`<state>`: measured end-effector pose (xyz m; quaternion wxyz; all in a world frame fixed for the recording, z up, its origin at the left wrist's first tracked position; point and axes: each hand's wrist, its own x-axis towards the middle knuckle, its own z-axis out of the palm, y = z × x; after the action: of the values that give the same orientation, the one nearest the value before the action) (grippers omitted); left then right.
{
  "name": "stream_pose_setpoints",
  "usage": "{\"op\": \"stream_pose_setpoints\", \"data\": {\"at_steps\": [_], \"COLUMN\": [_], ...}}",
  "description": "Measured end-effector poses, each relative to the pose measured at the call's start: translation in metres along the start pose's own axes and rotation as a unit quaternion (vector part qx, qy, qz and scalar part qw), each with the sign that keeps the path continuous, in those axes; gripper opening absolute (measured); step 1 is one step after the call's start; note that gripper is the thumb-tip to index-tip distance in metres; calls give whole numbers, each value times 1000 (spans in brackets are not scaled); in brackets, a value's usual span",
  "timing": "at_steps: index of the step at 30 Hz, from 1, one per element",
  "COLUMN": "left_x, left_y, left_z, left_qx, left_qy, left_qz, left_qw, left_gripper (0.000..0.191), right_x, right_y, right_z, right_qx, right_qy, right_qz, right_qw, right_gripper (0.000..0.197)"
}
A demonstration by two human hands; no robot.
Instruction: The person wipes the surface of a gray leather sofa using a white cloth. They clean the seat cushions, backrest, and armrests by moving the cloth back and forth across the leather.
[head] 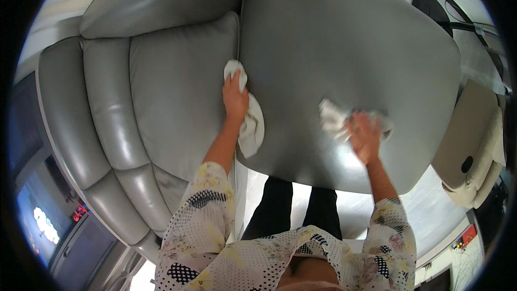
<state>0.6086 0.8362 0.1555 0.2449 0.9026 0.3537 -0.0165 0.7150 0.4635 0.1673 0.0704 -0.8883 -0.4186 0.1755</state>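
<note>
Before me is a grey leather sofa, with a ribbed backrest and seat cushion (181,85) at left and a wide grey leather seat section (347,40) at right. At the seam between them, my left hand (235,98) rests on a white cloth (252,129), its fingertips over the cloth's upper end. My right hand (364,135), slightly blurred, lies flat over a second white cloth (334,119) on the right section; the crumpled cloth shows on both sides of the hand. Whether the fingers grip either cloth is hard to see.
A beige armchair (470,141) stands on the pale floor at the far right. A round black base (430,8) is beyond the seat's upper right edge. A lit screen (44,218) is at lower left. My legs are close against the seat's near edge.
</note>
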Motion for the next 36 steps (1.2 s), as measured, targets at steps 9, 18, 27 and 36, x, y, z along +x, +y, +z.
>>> {"op": "stream_pose_setpoints", "data": {"at_steps": [9,18,27,36], "left_x": [196,322,310,136], "left_y": [26,99,313,461], "left_z": [13,27,131,161], "left_qx": [97,158,140,-279], "left_qy": [70,-27,-102,-379], "left_qz": [211,-44,373,343], "left_qw": [970,986,912,813], "left_gripper": [60,40,37,42], "right_x": [136,129,135,155], "right_y": [134,128,114,81], "right_z": [-39,-39,-43,-44], "right_qx": [-80,-50,21,141], "right_qy": [258,263,285,294], "right_qz": [321,344,332,312], "right_qw": [908,900,899,892], "right_gripper": [43,47,48,36]}}
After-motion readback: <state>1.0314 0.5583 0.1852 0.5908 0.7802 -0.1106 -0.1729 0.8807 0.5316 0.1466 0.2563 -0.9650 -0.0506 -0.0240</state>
